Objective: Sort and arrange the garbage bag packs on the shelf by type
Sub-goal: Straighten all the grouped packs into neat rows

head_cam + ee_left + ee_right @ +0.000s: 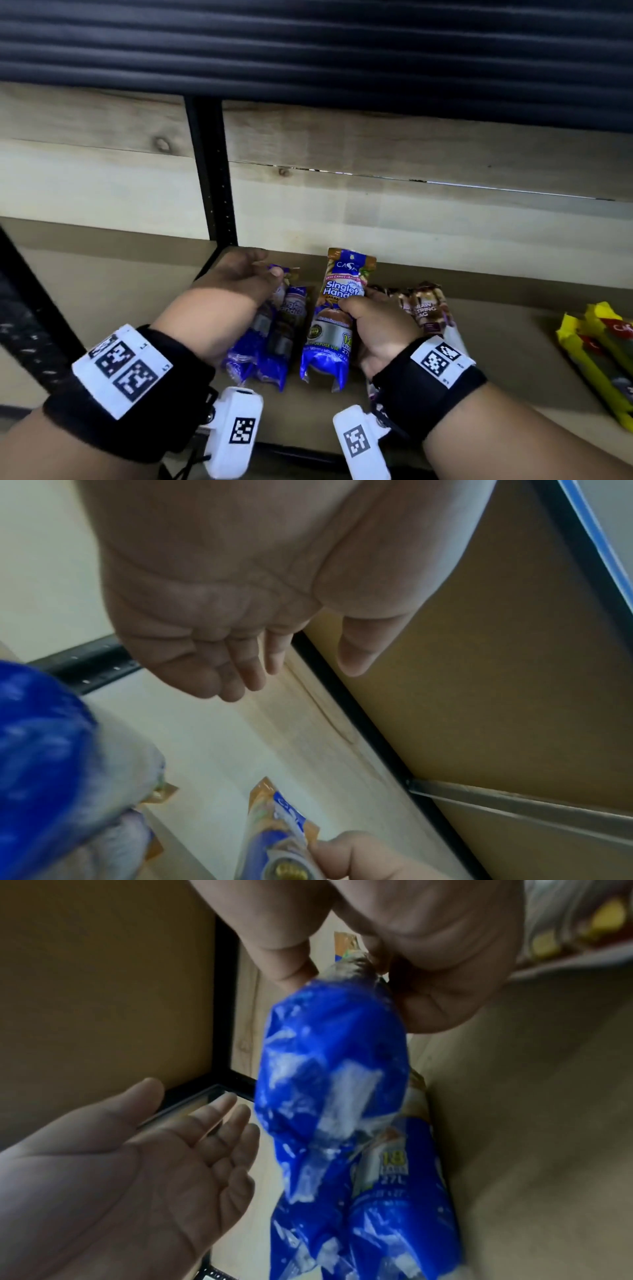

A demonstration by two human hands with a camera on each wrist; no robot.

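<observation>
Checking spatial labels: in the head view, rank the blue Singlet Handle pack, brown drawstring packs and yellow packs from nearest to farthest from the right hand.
1. Blue Singlet Handle pack: gripped in the right hand.
2. Brown drawstring packs: just right, behind its fingers.
3. Yellow packs: far right on the shelf.

Both forearms reach forward side by side, each wrist wrapped in a black band with white coded tags. The left hand (239,277) is held palm turned inward, fingers straight and loosely spread, thumb apart, holding nothing. The right hand (376,329) sits a little lower and nearer the body, its thumb and curled fingers closed in a grip round the middle of the blue and orange plastic garbage bag pack (337,318)
</observation>
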